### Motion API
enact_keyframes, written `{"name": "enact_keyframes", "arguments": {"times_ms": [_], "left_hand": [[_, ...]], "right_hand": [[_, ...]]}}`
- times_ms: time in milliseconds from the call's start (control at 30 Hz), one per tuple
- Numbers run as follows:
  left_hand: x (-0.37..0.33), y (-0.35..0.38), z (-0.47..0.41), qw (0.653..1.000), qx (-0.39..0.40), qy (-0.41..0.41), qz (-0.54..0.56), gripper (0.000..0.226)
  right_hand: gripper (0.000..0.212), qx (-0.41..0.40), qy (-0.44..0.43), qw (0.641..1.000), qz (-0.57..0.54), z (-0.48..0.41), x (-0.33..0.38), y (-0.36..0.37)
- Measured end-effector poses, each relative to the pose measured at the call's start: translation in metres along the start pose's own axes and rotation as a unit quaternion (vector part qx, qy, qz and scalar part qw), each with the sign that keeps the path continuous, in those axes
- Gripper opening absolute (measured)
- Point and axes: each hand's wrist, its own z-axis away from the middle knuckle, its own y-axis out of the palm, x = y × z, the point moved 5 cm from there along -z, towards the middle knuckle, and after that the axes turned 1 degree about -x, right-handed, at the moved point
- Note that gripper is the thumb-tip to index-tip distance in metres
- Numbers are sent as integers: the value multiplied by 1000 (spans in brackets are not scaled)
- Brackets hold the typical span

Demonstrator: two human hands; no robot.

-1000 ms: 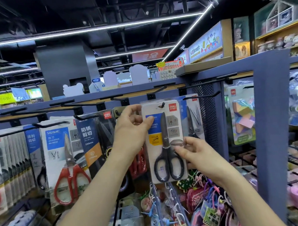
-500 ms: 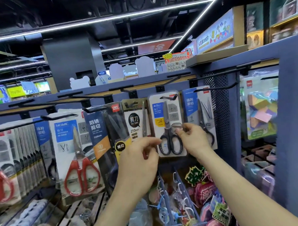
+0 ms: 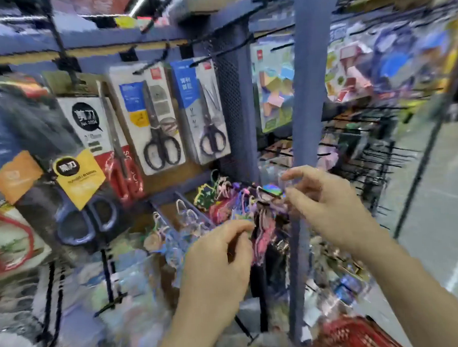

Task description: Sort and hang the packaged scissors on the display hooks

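Below the hanging scissor packs, both hands are lowered in front of the rack and neither grip holds a pack. The left hand (image 3: 221, 255) has its fingers curled inward, thumb near forefinger, with nothing between them that can be made out; motion blur makes it hard to be sure. The right hand (image 3: 326, 203) is up and to the right of it, fingers loosely bent and spread, its fingertips close to a cluster of colourful keychains (image 3: 240, 207) and a small iridescent tag (image 3: 272, 190); whether it touches them cannot be told.

Between and behind the hands stands a blue upright post (image 3: 306, 117) of the display frame. Above the left hand, well apart from it, a white pack of black-handled scissors (image 3: 152, 119) hangs on a black display hook (image 3: 152, 64). Just right of that pack hangs a blue-topped scissor pack (image 3: 201, 111) on its own hook, beside a dark mesh panel (image 3: 232, 94). Left of the white pack hangs a pack with red-handled scissors and a black label (image 3: 97, 134), and further left a dark pack with a yellow tag (image 3: 76, 177).

Past the post to the right hangs a pack of coloured blocks (image 3: 274, 90). Below the right forearm, at the bottom edge, sits a red basket (image 3: 353, 335).
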Motion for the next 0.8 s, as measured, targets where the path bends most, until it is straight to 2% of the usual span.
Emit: {"name": "enact_keyframes", "arguments": {"times_ms": [133, 300, 467, 567, 667, 800], "left_hand": [[-11, 63, 40, 991, 103, 79, 36, 20], [-5, 161, 103, 959, 257, 107, 55, 32], [28, 279, 182, 916, 394, 78, 1, 29], [49, 346, 231, 883, 466, 50, -13, 36], [79, 408, 277, 839, 541, -7, -54, 32], [128, 479, 336, 801, 587, -67, -96, 29]], "right_hand": [[13, 12, 76, 983, 165, 79, -57, -54], [22, 102, 234, 913, 319, 186, -137, -105], [23, 135, 393, 847, 333, 297, -239, -136], [25, 150, 465, 814, 315, 356, -300, -144], [29, 164, 520, 791, 279, 403, -360, -143], [31, 137, 586, 773, 202, 450, -446, -126]]}}
